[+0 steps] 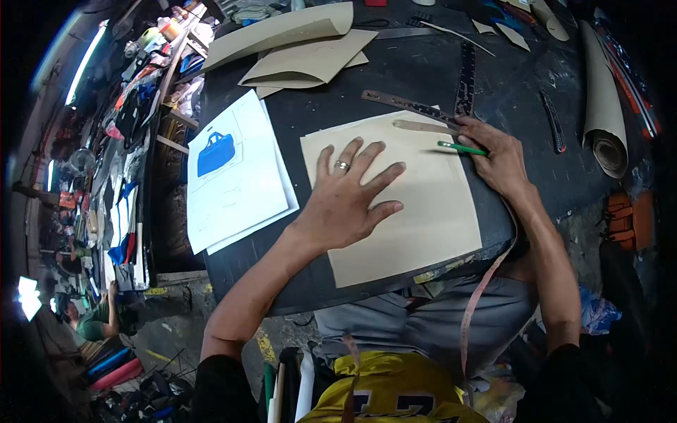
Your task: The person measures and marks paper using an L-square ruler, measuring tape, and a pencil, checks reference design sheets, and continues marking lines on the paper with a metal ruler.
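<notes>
My left hand [356,194] lies flat with fingers spread on a tan paper sheet [416,233], a ring on one finger. At the sheet's upper right corner, my right hand [497,155] is closed around a slim green pencil [462,148], which points left over the sheet. Close to its fingertips lie a narrow tan strip [423,127] and a dark metal L-shaped ruler [409,103]. Whether the right fingers also grip the strip or the ruler, I cannot tell. Left of the sheet are white papers [243,176] with a drawing of a blue bag.
Folded tan paper [303,63] lies at the table's back left. A tan roll [605,106] and a dark cutter knife [553,121] are on the right. A measuring tape [472,303] hangs down my front. Another person [99,317] is at the far lower left.
</notes>
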### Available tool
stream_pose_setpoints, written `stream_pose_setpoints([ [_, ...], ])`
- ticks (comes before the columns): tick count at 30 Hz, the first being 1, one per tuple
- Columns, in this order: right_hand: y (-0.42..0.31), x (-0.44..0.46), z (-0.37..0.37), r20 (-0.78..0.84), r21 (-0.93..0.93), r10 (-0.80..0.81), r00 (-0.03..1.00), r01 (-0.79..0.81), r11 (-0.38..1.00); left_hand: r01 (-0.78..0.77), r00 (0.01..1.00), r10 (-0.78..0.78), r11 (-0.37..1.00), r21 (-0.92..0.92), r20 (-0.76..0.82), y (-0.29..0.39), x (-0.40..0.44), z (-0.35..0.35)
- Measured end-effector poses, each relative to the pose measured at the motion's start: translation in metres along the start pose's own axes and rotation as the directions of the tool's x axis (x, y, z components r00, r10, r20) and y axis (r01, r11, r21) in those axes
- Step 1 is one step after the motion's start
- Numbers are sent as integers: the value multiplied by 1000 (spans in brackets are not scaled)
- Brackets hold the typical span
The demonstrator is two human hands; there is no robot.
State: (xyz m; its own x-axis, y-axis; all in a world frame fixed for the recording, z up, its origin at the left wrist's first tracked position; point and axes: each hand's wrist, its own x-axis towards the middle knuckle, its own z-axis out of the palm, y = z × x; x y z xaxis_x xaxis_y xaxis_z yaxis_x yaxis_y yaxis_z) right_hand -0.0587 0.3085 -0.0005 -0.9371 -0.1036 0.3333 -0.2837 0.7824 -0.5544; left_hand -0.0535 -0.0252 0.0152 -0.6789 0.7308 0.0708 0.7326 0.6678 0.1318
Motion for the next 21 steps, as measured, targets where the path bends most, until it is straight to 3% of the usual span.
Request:
stream_pose_setpoints([
  [3, 4, 13, -1, 4, -64, -6, 1000, 7, 998, -20, 991, 22, 1000, 19, -135, -7, 11, 14],
  [8, 45, 34, 0, 7, -167, -17, 1000, 18, 986, 9, 984, -24, 996, -87, -179, -6, 30, 21],
  [10, 64, 40, 3, -39, -369, 0, 999, -14, 929, 30, 983, -46, 995, -91, -178, -6, 30, 23],
  [11, 60, 42, 5, -48, -360, -13, 999, -5, 933, 28, 983, -47, 994, -108, -175, -6, 29, 24],
  [14, 47, 48, 6, -116, -250, 212, 970, -235, 939, 30, 985, -50, 992, -123, -164, -5, 30, 24],
  [19, 61, 43, 10, -112, -295, 216, 970, -240, 925, 57, 993, -74, 983, -174, -91, -9, 32, 15],
  [21, 77, 40, 10, -103, -337, 121, 987, -149, 930, 79, 994, -91, 977, -197, -55, -3, 28, 19],
])
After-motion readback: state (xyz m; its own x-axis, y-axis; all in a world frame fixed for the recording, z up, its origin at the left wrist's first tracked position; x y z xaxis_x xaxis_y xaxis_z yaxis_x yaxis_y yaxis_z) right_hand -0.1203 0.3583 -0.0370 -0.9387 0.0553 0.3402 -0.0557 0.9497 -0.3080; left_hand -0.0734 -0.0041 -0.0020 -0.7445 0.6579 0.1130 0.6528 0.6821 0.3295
